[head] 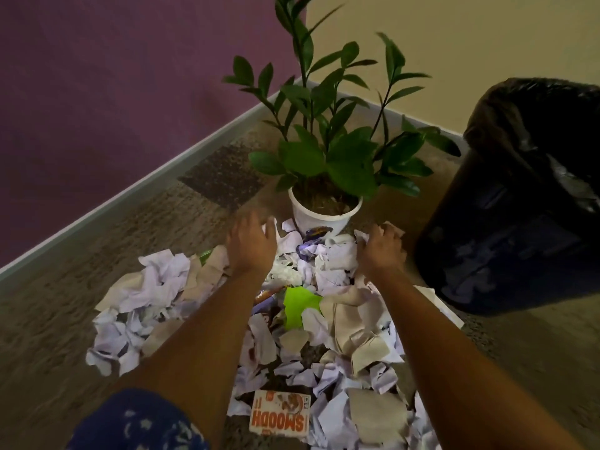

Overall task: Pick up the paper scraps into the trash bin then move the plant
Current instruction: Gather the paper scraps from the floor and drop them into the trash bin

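Note:
A heap of crumpled white and beige paper scraps (156, 287) covers the carpet in front of me. Behind it stands a green leafy plant (328, 151) in a white pot (319, 219). A dark trash bin (519, 228) with a black liner stands at the right. My left hand (251, 243) hovers with fingers spread over the scraps left of the pot. My right hand (381, 250) has its fingers curled round a crumpled scrap (394, 227) right of the pot.
A lime green paper piece (298, 305) and an orange-and-white "SMOODH" carton (281, 414) lie among the scraps. A purple wall (113, 92) and a cream wall (470, 43) meet in the corner behind the plant. Bare carpet (48, 336) lies at left.

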